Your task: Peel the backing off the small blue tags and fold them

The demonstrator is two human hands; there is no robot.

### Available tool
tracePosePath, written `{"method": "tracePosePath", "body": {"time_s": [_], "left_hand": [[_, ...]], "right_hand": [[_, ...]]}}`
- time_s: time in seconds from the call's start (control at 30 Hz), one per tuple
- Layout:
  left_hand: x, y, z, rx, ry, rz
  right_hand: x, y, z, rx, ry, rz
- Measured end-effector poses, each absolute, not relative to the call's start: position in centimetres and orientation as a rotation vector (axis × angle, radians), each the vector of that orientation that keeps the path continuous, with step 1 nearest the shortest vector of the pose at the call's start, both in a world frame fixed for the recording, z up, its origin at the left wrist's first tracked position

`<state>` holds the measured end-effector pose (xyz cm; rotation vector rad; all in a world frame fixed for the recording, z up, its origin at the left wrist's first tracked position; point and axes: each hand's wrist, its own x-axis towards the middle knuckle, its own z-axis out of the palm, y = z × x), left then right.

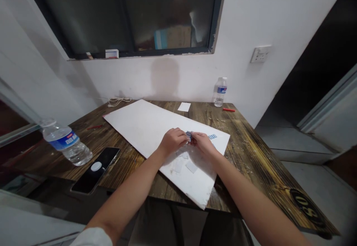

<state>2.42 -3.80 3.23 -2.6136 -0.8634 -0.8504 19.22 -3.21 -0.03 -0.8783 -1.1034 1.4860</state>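
There are two clear plastic bottles with blue labels: the near bottle (65,142) is at the left side of the table (251,153), and the far bottle (220,92), with a white cap, stands upright close to the wall. Both seem to hold clear liquid, but I cannot tell how much. On the window sill is a small white box (112,54), and its content cannot be seen. The left hand (175,141) and the right hand (202,142) meet above a smooth white board (145,125), which has straight edges and lies flat on the table. The fingertips of both hands are closed together on a small blue-striped piece (189,135), gripping it between them. Below the hands, thin flat paper-like pieces (191,166) lie on the board; another blue-striped strip (212,136) is just beside the right hand. The table is of dark brown wood with strong grain and pale specks. On it are also a glossy black phone (104,161) with a round white disc (96,166) and a thin white cable (119,100), loosely coiled.
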Motion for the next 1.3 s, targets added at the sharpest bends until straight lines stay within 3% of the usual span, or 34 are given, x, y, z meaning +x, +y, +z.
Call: {"method": "tracePosePath", "body": {"time_s": [0.2,0.47,0.6,0.8,1.07,1.3], "left_hand": [[2.4,-3.7,3.2,-2.725,-1.037,-0.986],[3.0,-2.8,2.3,-2.820,-1.823,-1.868],[3.1,-2.6,2.1,-2.835,-2.065,-2.133],[3.2,-2.7,2.3,-2.853,-2.113,-2.126],[3.0,-2.0,1.6,-2.588,-2.271,-2.280],[3.2,-2.3,1.6,-2.574,-2.325,-2.252]], "right_hand": [[19.4,-3.3,0.1,-0.919,-1.235,1.389],[20.3,-2.9,0.6,-0.991,-1.372,1.160],[20.6,-2.8,0.9,-0.977,-1.487,1.073],[21.2,-2.4,1.2,-1.007,-1.674,0.984],[24.0,-2.3,1.6,-1.472,-2.253,0.324],[23.8,-2.5,1.5,-1.494,-2.344,0.343]]}}
